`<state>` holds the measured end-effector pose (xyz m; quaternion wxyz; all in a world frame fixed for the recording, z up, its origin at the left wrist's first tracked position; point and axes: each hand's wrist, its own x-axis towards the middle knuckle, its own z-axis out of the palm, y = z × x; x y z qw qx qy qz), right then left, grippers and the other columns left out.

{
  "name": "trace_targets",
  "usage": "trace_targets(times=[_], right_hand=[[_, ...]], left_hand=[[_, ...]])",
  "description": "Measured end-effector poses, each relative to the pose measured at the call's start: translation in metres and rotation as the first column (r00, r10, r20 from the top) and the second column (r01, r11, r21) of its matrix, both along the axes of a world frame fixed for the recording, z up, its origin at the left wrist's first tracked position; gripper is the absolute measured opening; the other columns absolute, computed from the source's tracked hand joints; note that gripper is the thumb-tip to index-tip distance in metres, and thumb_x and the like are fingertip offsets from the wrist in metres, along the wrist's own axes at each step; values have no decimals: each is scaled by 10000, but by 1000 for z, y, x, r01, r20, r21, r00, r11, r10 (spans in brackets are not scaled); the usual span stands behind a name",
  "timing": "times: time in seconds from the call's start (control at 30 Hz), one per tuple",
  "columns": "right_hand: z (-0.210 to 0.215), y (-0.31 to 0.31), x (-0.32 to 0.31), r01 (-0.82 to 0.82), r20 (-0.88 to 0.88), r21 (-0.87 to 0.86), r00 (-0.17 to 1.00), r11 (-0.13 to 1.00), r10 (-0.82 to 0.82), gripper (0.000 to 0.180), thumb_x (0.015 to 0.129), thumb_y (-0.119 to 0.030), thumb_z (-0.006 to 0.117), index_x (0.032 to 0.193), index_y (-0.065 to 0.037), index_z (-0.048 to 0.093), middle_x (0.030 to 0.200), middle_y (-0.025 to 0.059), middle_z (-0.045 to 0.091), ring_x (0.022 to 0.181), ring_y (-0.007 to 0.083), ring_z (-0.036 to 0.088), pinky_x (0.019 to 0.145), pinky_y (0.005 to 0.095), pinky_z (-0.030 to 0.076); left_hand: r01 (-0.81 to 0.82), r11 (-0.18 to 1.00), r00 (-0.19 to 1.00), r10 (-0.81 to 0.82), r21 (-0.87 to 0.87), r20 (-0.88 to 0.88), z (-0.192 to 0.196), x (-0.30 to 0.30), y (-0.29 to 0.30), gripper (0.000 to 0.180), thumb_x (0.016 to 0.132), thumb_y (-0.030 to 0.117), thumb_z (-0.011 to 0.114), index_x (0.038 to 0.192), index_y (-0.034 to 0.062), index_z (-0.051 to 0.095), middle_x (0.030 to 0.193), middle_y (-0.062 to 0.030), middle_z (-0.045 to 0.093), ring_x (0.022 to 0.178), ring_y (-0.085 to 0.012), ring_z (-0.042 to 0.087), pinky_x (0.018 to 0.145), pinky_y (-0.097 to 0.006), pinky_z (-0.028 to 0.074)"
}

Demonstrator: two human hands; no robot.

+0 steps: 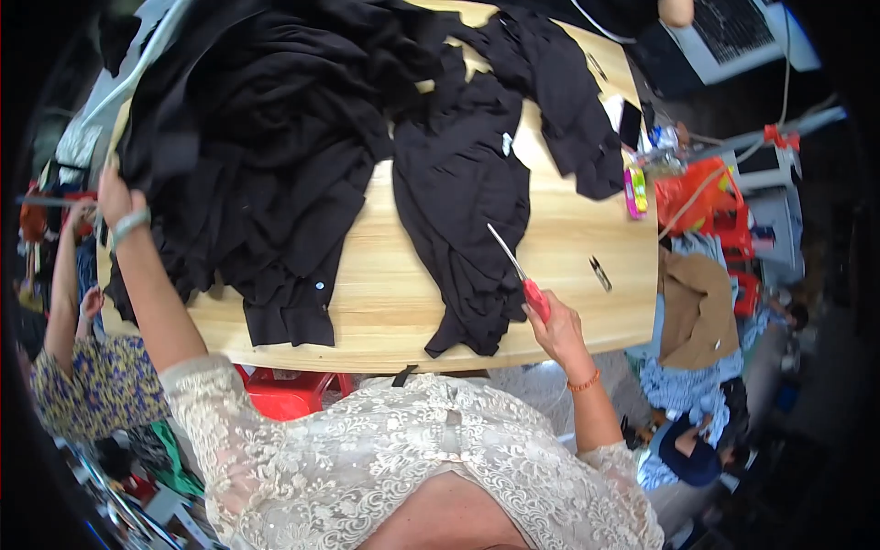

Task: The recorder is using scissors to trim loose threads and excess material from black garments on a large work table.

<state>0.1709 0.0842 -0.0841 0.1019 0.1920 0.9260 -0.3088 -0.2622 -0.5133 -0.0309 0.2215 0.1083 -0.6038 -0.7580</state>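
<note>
My right hand [556, 328] grips red-handled scissors [510, 254] near the table's front edge. Their slim metal blades point up and left, over a crumpled black garment [458, 174] that bears a small white tag. At the table's far left, my left hand [121, 203] holds the edge of a large heap of black garments [266, 156]; its fingers are partly hidden, and the cloth beside it is smeared by motion. A button shows on the heap's lower part. Another black piece [559, 101], long like a sleeve, lies to the right.
On the wooden table [376, 275] are small thread snips [600, 273], a similar tool [598, 66], a dark phone [630, 124] and a bright small pack [635, 192]. A red stool [284, 392] stands below the front edge. Other people work left and right; a laptop [733, 32] is far right.
</note>
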Motion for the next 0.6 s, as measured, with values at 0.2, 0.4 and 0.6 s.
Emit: trace_targets(times=[0.2, 0.4, 0.6], right_hand=[[-31, 21, 4, 140, 20, 183, 989, 973, -146, 323, 903, -345, 626, 926, -22, 624, 797, 249, 639, 772, 440, 626, 677, 502, 484], [-53, 42, 23, 225, 104, 91, 967, 970, -234, 389, 908, -370, 614, 828, 9, 653, 719, 262, 623, 734, 441, 627, 668, 501, 485], [-59, 51, 46, 219, -33, -92, 974, 971, -223, 337, 900, -300, 637, 788, 18, 627, 631, 237, 566, 610, 405, 581, 590, 444, 457]], left_hand=[[-284, 821, 950, 312, -495, -27, -92, 110, 49, 284, 898, 111, 663, 1157, 26, 582, 1017, -68, 625, 891, -164, 607, 804, -295, 508], [355, 436, 841, -536, -827, 79, -96, 281, 319, 343, 754, 79, 738, 1072, 46, 611, 1065, -138, 589, 1003, -332, 562, 884, -418, 445], [357, 68, 684, -698, -932, 211, -132, 325, 450, 618, 723, 144, 734, 1300, 93, 520, 1227, -173, 511, 1095, -329, 496, 877, -409, 402]])
